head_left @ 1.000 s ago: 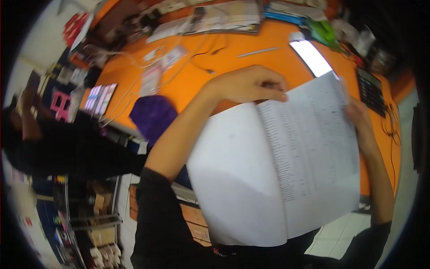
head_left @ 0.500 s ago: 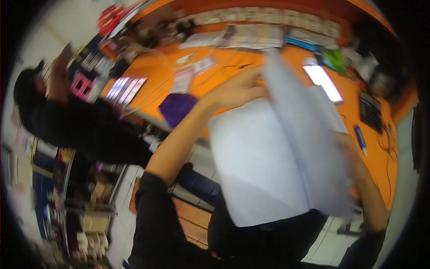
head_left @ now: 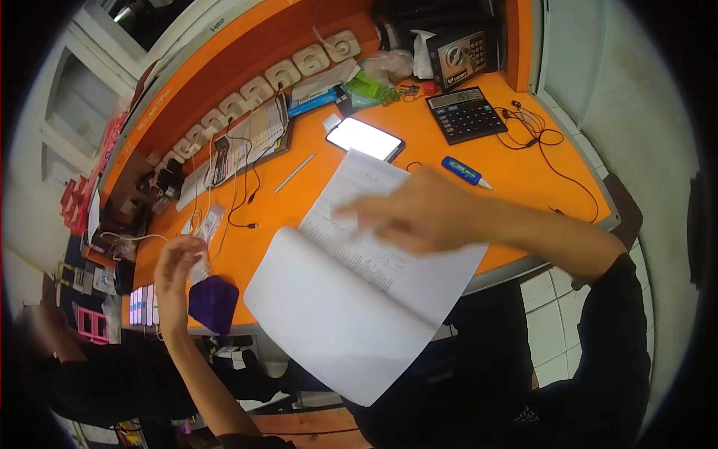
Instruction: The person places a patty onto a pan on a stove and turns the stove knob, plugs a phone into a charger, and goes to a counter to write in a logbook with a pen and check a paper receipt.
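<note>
A stapled-looking booklet of white paper [head_left: 336, 314] lies spread open at the desk's front edge, its blank leaf turned left and hanging past the edge. Printed lines fill the other page [head_left: 449, 273]. My right hand [head_left: 422, 213] is over that printed page, fingers stretched to the left and slightly blurred; whether they touch the paper I cannot tell. Off to the left, my left hand [head_left: 178, 273] is raised with nothing in it, its fingers loosely bent and apart. A dark purple cloth-like item [head_left: 214, 303] lies beside it.
On the orange desk [head_left: 516, 172] are a lit phone [head_left: 364, 138], a calculator [head_left: 467, 114], a blue correction pen [head_left: 464, 170], a thin silver stick [head_left: 295, 173], and tangled earphones [head_left: 535, 138]. Power sockets [head_left: 283, 75] line the back. A person in black [head_left: 112, 382] is at left.
The lifted leaf has been turned down to the left, exposing the printed page. My left hand has let go of the paper and moved left; my right hand has come over the page. The view has swung right.
</note>
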Motion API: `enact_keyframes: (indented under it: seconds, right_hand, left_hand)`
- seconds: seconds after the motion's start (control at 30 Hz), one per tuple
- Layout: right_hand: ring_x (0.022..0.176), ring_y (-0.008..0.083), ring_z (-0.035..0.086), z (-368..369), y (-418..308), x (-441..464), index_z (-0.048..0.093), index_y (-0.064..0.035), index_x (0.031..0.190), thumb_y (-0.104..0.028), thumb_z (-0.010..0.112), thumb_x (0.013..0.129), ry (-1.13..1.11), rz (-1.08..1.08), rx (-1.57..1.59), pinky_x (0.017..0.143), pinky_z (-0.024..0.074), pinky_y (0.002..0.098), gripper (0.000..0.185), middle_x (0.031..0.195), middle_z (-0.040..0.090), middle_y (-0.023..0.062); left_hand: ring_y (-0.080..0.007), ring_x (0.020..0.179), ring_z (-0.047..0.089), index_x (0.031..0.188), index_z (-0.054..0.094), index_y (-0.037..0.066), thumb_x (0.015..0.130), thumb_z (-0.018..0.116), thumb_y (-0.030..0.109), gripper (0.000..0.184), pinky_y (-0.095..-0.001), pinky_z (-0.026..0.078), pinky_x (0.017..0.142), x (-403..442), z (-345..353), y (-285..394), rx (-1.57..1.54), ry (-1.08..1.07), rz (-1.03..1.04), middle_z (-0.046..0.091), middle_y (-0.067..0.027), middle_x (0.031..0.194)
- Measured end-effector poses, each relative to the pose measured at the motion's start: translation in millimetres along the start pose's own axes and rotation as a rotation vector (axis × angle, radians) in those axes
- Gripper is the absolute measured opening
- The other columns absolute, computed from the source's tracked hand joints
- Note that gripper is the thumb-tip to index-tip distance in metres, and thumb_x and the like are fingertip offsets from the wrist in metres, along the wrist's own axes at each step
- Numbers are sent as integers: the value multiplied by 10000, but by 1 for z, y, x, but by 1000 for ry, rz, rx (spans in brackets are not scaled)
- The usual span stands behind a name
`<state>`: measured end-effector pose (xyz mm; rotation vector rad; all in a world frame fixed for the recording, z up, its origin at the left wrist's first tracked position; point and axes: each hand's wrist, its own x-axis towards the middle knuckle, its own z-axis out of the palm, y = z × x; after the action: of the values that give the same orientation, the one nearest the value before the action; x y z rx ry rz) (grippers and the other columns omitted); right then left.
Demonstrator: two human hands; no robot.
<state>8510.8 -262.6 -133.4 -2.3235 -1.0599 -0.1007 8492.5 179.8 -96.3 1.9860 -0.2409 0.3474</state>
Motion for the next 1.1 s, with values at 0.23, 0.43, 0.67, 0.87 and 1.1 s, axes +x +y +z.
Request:
enact_keyframes:
  seconds: [0.23,0.43,0.67,0.87,1.1]
  right_hand:
    - [854,291,772,-84,183,91,797,-109,958,-204,752,879,307,121,-1220,726,590,404,131,931,769,95]
    - [906,224,781,-104,221,138,826,-175,941,-208,790,848,63,444,-1470,667,549,396,105,964,782,21]
    - [857,244,798,-109,243,151,831,-171,982,-208,759,887,35,544,-1481,600,560,426,125,980,797,25]
    - [869,304,795,-135,210,121,789,-133,1096,-189,680,940,201,303,-1331,718,618,432,198,957,793,129]
    - [936,433,757,-135,192,104,664,-102,1310,-240,583,1005,582,377,-842,830,613,520,345,1001,774,218]
  left_hand:
    - [-306,1179,684,1267,691,31,958,719,89,315,-396,509,1038,-7,114,37,475,-513,309,726,-147,1226]
    - [-383,1135,658,1244,702,44,983,704,161,285,-446,493,1034,6,155,5,434,-619,449,713,-164,1212]
    - [-363,1151,640,1211,721,42,1010,664,189,256,-431,467,1041,2,160,-14,470,-631,441,701,-167,1140]
    - [-361,1143,655,1216,720,39,998,686,194,269,-427,487,1020,8,159,-9,441,-646,406,707,-166,1165]
    - [-269,1144,694,1289,689,40,953,747,175,367,-396,529,992,23,177,4,339,-674,334,720,-130,1233]
